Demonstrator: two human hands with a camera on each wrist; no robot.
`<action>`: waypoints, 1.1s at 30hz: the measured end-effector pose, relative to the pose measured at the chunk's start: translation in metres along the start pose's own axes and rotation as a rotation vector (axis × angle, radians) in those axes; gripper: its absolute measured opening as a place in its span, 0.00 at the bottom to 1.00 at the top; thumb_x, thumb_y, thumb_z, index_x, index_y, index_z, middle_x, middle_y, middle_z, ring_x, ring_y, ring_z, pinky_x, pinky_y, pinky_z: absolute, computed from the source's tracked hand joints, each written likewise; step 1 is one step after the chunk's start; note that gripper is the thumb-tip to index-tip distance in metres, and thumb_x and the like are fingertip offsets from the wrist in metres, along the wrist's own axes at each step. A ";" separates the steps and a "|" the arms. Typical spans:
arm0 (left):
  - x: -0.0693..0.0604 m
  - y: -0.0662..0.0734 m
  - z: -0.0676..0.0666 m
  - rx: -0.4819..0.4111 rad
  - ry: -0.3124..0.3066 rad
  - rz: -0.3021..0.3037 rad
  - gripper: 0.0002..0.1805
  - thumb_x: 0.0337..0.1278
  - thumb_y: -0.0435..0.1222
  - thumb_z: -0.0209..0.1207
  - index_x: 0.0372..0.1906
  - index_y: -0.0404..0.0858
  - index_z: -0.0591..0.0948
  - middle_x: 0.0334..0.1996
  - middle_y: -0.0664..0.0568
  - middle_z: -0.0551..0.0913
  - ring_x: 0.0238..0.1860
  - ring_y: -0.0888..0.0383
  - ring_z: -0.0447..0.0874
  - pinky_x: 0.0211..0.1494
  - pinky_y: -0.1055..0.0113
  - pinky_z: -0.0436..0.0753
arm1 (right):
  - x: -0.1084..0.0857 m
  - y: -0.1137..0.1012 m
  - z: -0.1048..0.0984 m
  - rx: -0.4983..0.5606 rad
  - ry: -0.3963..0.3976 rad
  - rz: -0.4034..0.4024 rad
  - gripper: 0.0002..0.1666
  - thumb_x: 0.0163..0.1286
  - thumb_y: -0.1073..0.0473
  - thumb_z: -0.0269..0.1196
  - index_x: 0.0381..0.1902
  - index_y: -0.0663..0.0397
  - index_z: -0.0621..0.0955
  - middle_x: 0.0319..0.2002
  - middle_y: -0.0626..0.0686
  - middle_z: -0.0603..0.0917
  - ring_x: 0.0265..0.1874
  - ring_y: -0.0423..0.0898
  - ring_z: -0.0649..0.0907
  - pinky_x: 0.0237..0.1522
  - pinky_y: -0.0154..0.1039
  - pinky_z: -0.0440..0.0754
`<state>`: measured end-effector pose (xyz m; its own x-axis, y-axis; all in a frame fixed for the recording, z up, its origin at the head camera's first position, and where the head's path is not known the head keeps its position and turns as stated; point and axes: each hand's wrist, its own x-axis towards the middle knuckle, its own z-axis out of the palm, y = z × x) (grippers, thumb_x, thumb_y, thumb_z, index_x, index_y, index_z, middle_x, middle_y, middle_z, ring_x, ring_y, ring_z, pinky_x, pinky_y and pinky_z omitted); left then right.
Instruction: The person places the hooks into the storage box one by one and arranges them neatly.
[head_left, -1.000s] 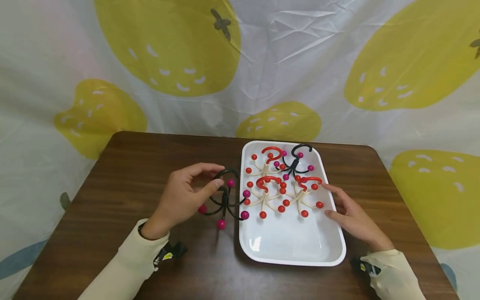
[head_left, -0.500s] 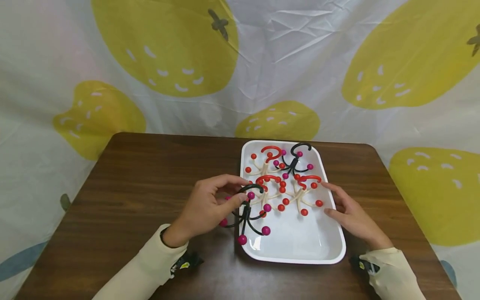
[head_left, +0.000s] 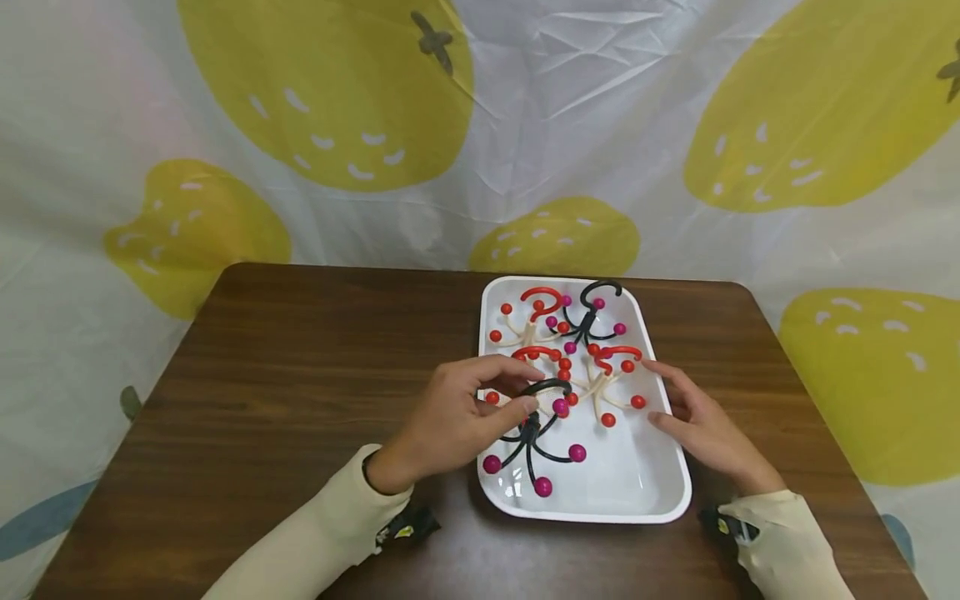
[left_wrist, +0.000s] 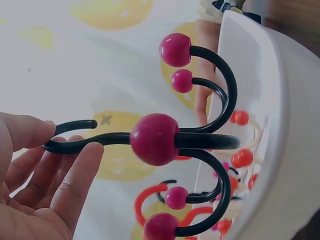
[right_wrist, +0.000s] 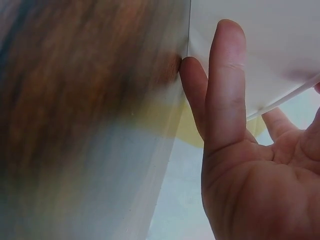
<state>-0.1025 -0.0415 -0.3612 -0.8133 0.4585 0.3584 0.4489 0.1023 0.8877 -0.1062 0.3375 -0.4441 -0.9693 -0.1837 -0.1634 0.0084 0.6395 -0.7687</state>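
Observation:
My left hand (head_left: 453, 417) pinches the curved top of a black multi-arm hook (head_left: 529, 432) with magenta balls on its arm ends. The hook is over the left part of a white tray (head_left: 615, 492). In the left wrist view, thumb and fingers meet at the bend of that black hook (left_wrist: 115, 138), and its ball-tipped arms spread toward the tray. At the tray's right rim, my right hand (head_left: 705, 429) touches the edge with fingertips and thumb. Seen from the right wrist, the fingers (right_wrist: 227, 90) lie fairly straight against the tray's outer side.
Inside the tray are another black hook (head_left: 588, 321) and several cream hooks with red tops and balls, including one at the right (head_left: 600, 387). One cream hook is partly hidden behind my left hand. A brown wooden table (head_left: 300, 358) meets a lemon-print curtain (head_left: 360, 225).
My left hand has carried the black hook rightward from beside the tray to over its left part. The right hand has stayed at the tray's rim.

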 end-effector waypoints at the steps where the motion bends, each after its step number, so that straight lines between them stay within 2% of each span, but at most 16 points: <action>1: 0.001 0.000 0.002 -0.004 -0.008 0.002 0.13 0.64 0.33 0.72 0.53 0.42 0.89 0.45 0.51 0.92 0.44 0.63 0.89 0.39 0.66 0.91 | 0.001 -0.001 0.001 0.000 -0.001 -0.002 0.49 0.76 0.60 0.65 0.86 0.38 0.55 0.75 0.72 0.68 0.61 0.71 0.83 0.48 0.54 0.91; 10: 0.015 -0.008 0.033 -0.067 -0.056 -0.002 0.13 0.64 0.31 0.71 0.53 0.39 0.88 0.44 0.49 0.92 0.43 0.65 0.88 0.46 0.68 0.90 | 0.004 0.000 0.003 0.008 -0.017 -0.022 0.48 0.75 0.62 0.65 0.85 0.41 0.56 0.72 0.74 0.71 0.58 0.69 0.85 0.45 0.50 0.92; 16: 0.024 -0.014 0.051 -0.068 -0.084 -0.018 0.14 0.66 0.32 0.70 0.55 0.41 0.88 0.42 0.51 0.92 0.43 0.67 0.87 0.41 0.71 0.89 | 0.001 0.003 0.003 0.023 -0.016 -0.032 0.47 0.76 0.62 0.64 0.85 0.41 0.56 0.71 0.75 0.72 0.56 0.68 0.86 0.43 0.47 0.92; 23: 0.031 -0.021 0.069 -0.077 -0.095 -0.017 0.13 0.66 0.32 0.70 0.54 0.41 0.87 0.39 0.52 0.92 0.41 0.71 0.87 0.47 0.62 0.89 | 0.001 0.005 0.003 0.059 -0.014 -0.051 0.45 0.77 0.63 0.63 0.85 0.43 0.57 0.68 0.77 0.75 0.53 0.65 0.88 0.41 0.46 0.92; 33: 0.034 -0.033 0.087 -0.068 -0.118 -0.062 0.11 0.67 0.35 0.69 0.52 0.44 0.87 0.37 0.57 0.92 0.40 0.73 0.87 0.46 0.73 0.84 | 0.004 0.004 0.003 0.048 -0.006 -0.068 0.44 0.77 0.63 0.62 0.85 0.42 0.58 0.67 0.75 0.76 0.55 0.64 0.87 0.43 0.45 0.92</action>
<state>-0.1124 0.0479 -0.4032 -0.7874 0.5545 0.2694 0.3697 0.0752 0.9261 -0.1089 0.3370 -0.4497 -0.9666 -0.2295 -0.1136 -0.0451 0.5893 -0.8066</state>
